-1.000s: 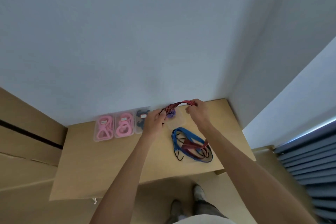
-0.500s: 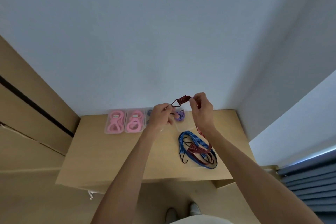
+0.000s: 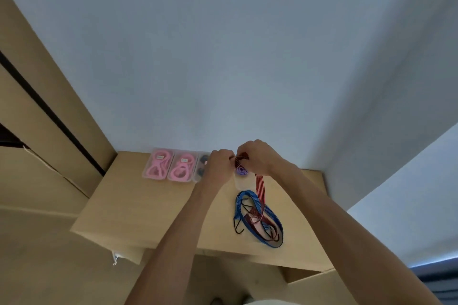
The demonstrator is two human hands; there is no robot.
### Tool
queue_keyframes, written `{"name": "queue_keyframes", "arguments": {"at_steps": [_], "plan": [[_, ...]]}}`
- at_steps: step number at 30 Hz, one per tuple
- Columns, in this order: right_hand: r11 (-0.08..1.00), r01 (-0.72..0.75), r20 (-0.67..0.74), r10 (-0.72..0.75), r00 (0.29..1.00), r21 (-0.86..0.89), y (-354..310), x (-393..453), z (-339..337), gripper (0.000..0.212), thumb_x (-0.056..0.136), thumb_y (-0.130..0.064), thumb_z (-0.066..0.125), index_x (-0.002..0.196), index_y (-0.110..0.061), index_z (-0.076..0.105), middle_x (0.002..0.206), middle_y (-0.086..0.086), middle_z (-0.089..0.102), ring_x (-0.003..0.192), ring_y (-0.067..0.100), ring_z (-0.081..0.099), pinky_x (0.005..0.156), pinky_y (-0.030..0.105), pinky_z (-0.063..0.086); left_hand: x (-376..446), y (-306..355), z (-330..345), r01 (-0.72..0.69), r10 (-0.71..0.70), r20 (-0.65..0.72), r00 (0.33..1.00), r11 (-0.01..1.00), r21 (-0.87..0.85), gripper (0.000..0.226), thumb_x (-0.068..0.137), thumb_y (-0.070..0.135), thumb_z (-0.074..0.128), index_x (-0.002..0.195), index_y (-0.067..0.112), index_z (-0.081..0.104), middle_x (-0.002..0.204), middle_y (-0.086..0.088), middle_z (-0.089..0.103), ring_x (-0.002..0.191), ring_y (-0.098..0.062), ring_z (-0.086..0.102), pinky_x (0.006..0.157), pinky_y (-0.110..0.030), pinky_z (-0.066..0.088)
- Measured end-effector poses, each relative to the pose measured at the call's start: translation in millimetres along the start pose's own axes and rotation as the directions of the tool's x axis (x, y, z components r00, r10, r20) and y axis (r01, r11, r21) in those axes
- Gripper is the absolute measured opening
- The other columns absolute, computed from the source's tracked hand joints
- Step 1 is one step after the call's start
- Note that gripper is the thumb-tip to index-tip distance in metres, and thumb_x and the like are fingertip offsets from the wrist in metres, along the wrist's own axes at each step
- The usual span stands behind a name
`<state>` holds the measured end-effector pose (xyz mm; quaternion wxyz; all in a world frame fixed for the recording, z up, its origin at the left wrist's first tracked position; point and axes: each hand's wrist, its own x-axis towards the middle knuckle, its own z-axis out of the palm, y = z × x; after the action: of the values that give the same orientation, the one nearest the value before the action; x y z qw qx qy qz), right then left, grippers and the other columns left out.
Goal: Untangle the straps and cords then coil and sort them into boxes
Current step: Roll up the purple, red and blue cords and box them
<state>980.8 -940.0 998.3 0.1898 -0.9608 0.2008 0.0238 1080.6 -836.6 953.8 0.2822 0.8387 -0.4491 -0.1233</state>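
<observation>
Two clear boxes (image 3: 171, 167) of pink cords at 10 o'clock on the surface (image 3: 138, 208), my left hand (image 3: 219, 164) and right hand (image 3: 257, 157) pinching the red strap (image 3: 260, 184) at 12, its tail dropping into the blue strap (image 3: 262, 220) tangle at 4.
</observation>
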Motion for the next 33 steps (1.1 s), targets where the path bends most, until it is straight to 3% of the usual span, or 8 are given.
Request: {"name": "queue_keyframes", "arguments": {"at_steps": [3,7,11,14,17,22,27,33], "plan": [[0.975,0.060,-0.151,-0.028,0.988,0.214,15,-4,-15,0.013,0.089,-0.008,0.059,0.086,-0.019,0.064,0.084,-0.004,0.065,0.072,0.011,0.057,0.064,0.022,0.039,-4,9,-3,-0.032,0.032,0.001,0.999,0.997,-0.073,0.043,0.088,-0.002,0.048,0.054,0.022,0.040,0.053,0.004,0.045,0.055,-0.019,0.042,0.053,-0.038,0.032],[0.853,0.085,-0.266,0.064,0.962,0.514,33,-9,-21,0.013,0.092,-0.003,0.062,0.091,-0.008,0.074,0.081,-0.011,0.067,0.068,-0.005,0.058,0.064,0.010,0.042,-9,9,-9,-0.026,0.028,0.003,1.000,0.960,-0.279,0.028,0.094,0.003,0.048,0.072,0.008,0.064,0.059,-0.004,0.063,0.055,-0.012,0.056,0.059,-0.037,0.048],[0.672,0.035,-0.249,0.225,0.942,0.740,45,-12,-26,0.015,0.093,-0.005,0.061,0.088,-0.006,0.075,0.076,-0.001,0.067,0.062,0.006,0.057,0.059,0.019,0.046,-14,32,-20,-0.007,0.038,0.043,0.998,0.823,-0.568,0.023,0.101,0.000,0.045,0.089,-0.005,0.064,0.065,-0.013,0.063,0.048,-0.009,0.051,0.049,-0.019,0.042],[0.558,0.013,-0.226,0.315,0.922,0.830,46,-11,-26,0.011,0.094,-0.006,0.061,0.089,-0.003,0.070,0.077,0.018,0.066,0.066,0.016,0.056,0.059,0.027,0.043,-13,38,-25,-0.014,0.081,0.066,0.995,0.725,-0.689,0.025,0.102,0.001,0.044,0.087,0.001,0.064,0.067,-0.007,0.064,0.048,-0.011,0.048,0.050,-0.018,0.041],[0.447,-0.048,-0.135,0.369,0.919,0.893,41,-7,-18,0.017,0.093,0.003,0.051,0.091,-0.010,0.063,0.083,0.015,0.071,0.065,0.018,0.062,0.059,0.025,0.047,-13,40,-31,0.033,0.107,0.137,0.985,0.658,-0.752,0.021,0.101,0.001,0.046,0.095,0.002,0.066,0.071,-0.007,0.065,0.053,-0.010,0.050,0.054,-0.018,0.043],[0.514,-0.121,-0.023,0.265,0.964,0.849,26,-1,-3,0.019,0.094,-0.005,0.050,0.087,-0.004,0.068,0.080,0.012,0.067,0.073,0.016,0.061,0.071,0.033,0.051,0,33,-40,0.076,0.004,0.099,0.995,0.608,-0.790,0.013,0.097,-0.004,0.054,0.100,-0.007,0.066,0.074,-0.013,0.066,0.053,-0.014,0.053,0.053,-0.020,0.046],[0.575,-0.102,-0.041,0.230,0.972,0.812,6,4,5,0.036,0.100,-0.013,0.047,0.064,-0.006,0.048,0.055,0.001,0.048,0.050,0.012,0.040,0.055,0.028,0.036,20,22,-39,0.235,-0.326,0.031,0.945,0.610,-0.757,0.014,0.094,0.000,0.057,0.093,-0.006,0.071,0.068,-0.011,0.068,0.044,-0.011,0.050,0.046,-0.022,0.043],[0.502,-0.106,-0.012,0.226,0.974,0.858,3,3,-5,0.019,0.092,-0.019,0.070,0.098,-0.001,0.069,0.056,0.000,0.049,0.048,0.013,0.041,0.052,0.028,0.047,30,-11,-40,0.297,-0.364,-0.030,0.931,0.803,-0.516,0.018,0.093,0.006,0.060,0.080,0.008,0.072,0.063,-0.007,0.071,0.043,-0.011,0.059,0.049,-0.026,0.051]]}}
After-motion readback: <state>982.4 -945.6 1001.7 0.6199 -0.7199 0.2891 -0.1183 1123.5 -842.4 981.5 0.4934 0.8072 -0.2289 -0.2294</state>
